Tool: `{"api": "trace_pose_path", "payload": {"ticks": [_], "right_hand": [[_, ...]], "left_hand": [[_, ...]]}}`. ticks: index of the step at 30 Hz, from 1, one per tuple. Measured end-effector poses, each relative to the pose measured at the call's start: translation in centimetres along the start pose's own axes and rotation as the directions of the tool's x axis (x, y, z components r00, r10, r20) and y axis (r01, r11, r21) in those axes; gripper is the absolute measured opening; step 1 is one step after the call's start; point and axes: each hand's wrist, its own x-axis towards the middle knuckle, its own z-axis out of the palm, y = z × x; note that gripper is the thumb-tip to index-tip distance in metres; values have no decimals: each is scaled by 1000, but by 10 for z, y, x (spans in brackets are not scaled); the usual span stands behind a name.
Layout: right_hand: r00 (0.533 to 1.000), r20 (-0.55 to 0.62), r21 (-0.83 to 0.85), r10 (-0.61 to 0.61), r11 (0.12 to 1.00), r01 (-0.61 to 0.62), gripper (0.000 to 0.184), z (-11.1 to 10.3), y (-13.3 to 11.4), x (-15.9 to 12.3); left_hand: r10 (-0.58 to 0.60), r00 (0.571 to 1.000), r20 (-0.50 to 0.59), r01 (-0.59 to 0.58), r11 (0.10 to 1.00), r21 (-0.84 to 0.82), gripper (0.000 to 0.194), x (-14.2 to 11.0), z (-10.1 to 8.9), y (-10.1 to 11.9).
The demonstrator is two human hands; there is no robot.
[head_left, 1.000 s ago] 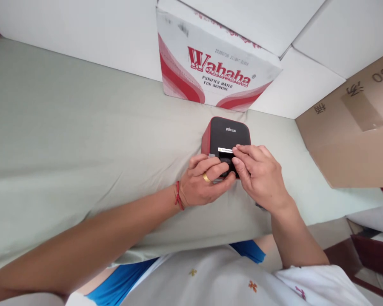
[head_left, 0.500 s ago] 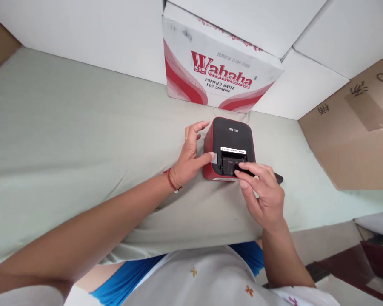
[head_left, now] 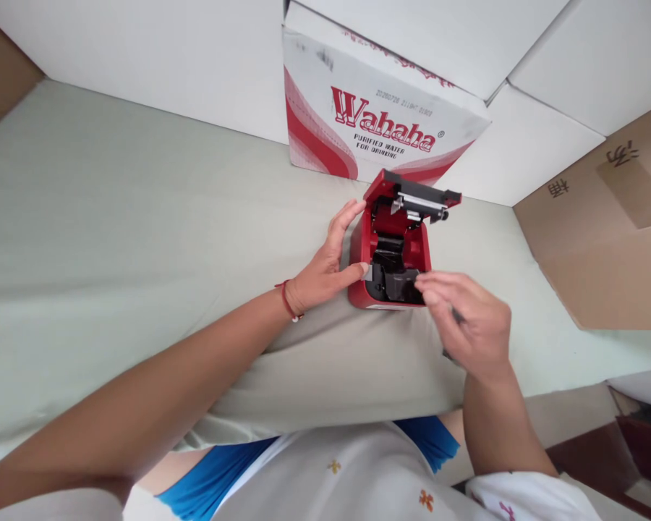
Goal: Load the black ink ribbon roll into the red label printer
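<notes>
A small red and black printer [head_left: 393, 268] stands on the pale green cloth near its front edge, its lid [head_left: 415, 195] swung up and back so the red inside shows. My left hand [head_left: 330, 264] rests against the printer's left side, fingers stretched along it and thumb on a grey button at the front corner. My right hand [head_left: 466, 318] hovers at the printer's front right corner with fingers loosely curled; nothing shows in them, and they are slightly smeared by motion.
A white and red Wahaha water carton [head_left: 380, 123] stands just behind the printer. A brown cardboard box [head_left: 613, 231] sits at the right. White boxes [head_left: 141, 51] line the back. The cloth-covered surface [head_left: 113, 231] stretches left.
The printer's lid has sprung open and tipped back. My left hand has stayed on the printer's left side with its thumb on the button. My right hand has drawn back slightly to the right.
</notes>
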Motion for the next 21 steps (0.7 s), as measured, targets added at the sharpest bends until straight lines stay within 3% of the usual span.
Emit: {"api": "trace_pose_path", "payload": {"ticks": [3, 5, 8, 10, 11, 15, 18, 21], "right_hand": [[990, 72, -87, 126, 989, -119, 28, -5, 13, 36], [941, 248, -226, 230, 958, -175, 30, -2, 20, 66], [742, 538, -495, 400, 862, -106, 27, 13, 20, 106], [631, 614, -601, 473, 799, -15, 29, 25, 13, 123], [607, 622, -631, 495, 776, 13, 31, 30, 9, 128], [612, 582, -685, 535, 728, 15, 34, 44, -3, 131], [635, 553, -692, 539, 721, -10, 35, 47, -4, 127], [623, 570, -683, 536, 731, -3, 34, 47, -2, 129]], "left_hand": [[-111, 994, -4, 109, 982, -152, 95, 1, 1, -6], [-185, 979, -82, 166, 966, -198, 80, 3, 3, -7], [-317, 904, -288, 261, 941, -217, 43, 6, 6, -3], [-361, 864, -351, 307, 930, -201, 24, 7, 8, 2], [-360, 863, -354, 318, 932, -174, 18, 7, 9, 5], [-316, 887, -336, 317, 947, -53, 12, 8, 12, 11], [-336, 884, -326, 339, 939, -48, 14, 11, 13, 11], [-339, 887, -314, 339, 939, -55, 15, 13, 12, 12]]}}
